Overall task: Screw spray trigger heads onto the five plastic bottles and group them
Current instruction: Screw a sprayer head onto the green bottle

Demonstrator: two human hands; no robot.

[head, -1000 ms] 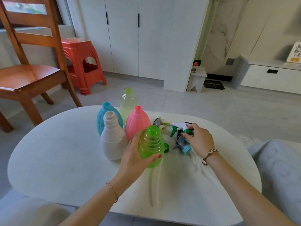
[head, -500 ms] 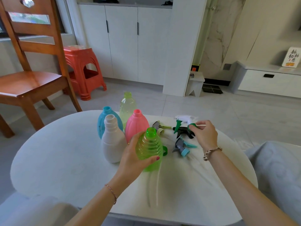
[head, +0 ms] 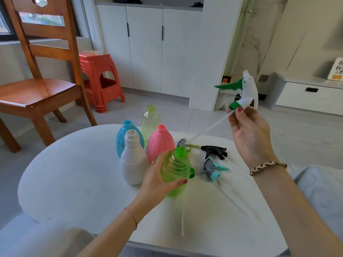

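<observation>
My left hand (head: 159,180) grips a ribbed green bottle (head: 176,169) standing open-necked on the white table (head: 74,182). My right hand (head: 248,134) holds a white spray head with a green trigger and collar (head: 245,91) high above the table's right side, its thin dip tube slanting down-left. Behind the green bottle stand a white bottle (head: 132,160), a blue bottle (head: 123,138), a pink bottle (head: 160,143) and a pale yellow-green bottle (head: 150,121), all uncapped. Loose on the table lie a black spray head (head: 215,151), a grey-teal spray head (head: 211,169) and a grey-lime spray head (head: 183,144).
A wooden chair (head: 37,80) stands beyond the table at left, a red plastic stool (head: 100,78) behind it. White cabinets (head: 148,49) line the back wall. Pale cushions lie at the table's near left and right. A long clear tube (head: 182,216) lies on the table in front.
My right hand has lifted the white-and-green spray head from the pile up and to the right, well above the table. My left hand keeps hold of the green bottle.
</observation>
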